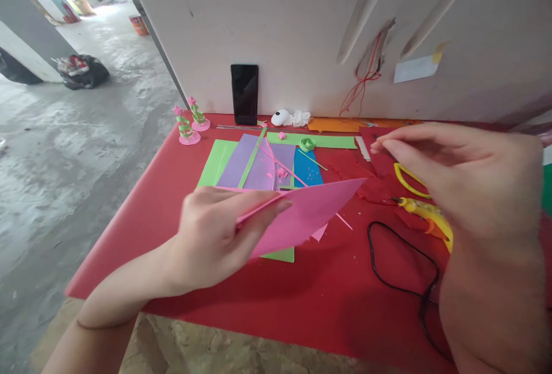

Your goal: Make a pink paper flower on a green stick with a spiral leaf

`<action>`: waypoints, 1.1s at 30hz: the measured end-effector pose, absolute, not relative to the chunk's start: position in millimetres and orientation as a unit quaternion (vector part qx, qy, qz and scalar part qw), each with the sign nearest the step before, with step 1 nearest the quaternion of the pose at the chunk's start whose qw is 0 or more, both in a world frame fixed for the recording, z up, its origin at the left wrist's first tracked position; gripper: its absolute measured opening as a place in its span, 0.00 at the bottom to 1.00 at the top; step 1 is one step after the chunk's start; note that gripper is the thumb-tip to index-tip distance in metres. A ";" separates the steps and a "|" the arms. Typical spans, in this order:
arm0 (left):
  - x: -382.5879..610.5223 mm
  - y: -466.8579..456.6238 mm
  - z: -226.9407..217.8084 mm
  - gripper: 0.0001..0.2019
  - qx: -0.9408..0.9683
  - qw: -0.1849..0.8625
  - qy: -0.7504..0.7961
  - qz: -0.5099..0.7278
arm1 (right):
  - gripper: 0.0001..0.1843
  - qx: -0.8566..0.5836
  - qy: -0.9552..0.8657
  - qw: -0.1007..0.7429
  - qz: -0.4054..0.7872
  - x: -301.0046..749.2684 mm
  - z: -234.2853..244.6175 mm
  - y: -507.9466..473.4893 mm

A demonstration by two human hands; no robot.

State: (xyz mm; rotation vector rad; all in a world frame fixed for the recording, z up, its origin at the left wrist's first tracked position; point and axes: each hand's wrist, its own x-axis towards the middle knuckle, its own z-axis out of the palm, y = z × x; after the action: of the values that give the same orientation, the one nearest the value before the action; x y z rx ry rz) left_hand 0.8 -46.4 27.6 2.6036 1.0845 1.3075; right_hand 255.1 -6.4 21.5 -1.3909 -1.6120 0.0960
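Observation:
My left hand [219,236] is closed on a pink paper sheet [310,213], thumb on top, holding it just above the red table cover [172,190]; a thin pink strip runs along its near edge. My right hand [452,172] hovers at the right, raised above the yellow scissors [425,210], its fingers stretched leftward and pressed together; I cannot make out anything between them. Under the pink sheet lie green [215,161], purple [250,167] and blue [308,170] sheets with thin strips across them.
A dark phone [244,93] leans on the wall at the back. Two small pink-and-green paper spirals [190,126] stand at the back left. A green paper coil [307,144], a white object [281,117], orange paper [340,125] and a black cord [401,259] also lie here.

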 end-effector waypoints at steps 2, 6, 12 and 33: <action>8.6 -42.7 20.8 0.12 0.854 0.046 0.324 0.404 | 0.04 -0.505 -0.714 0.480 0.068 242.5 23.3 -18.0; 18.1 -41.4 7.8 0.13 0.865 0.081 0.300 0.393 | 0.06 -0.390 -0.802 0.418 0.172 218.0 26.7 -36.3; 18.3 -44.6 1.3 0.12 0.877 0.098 0.291 0.369 | 0.08 -0.376 -0.791 0.415 0.247 206.1 25.7 -38.9; -4.5 -51.4 26.1 0.07 0.853 -0.029 0.342 0.393 | 0.04 -0.547 -0.698 0.432 0.166 238.7 13.1 -9.1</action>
State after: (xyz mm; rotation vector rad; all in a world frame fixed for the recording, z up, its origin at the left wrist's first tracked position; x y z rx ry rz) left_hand -4.5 -51.4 26.1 2.7297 1.0941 1.2584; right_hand 238.7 -9.1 13.1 -1.3640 -1.7391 0.4146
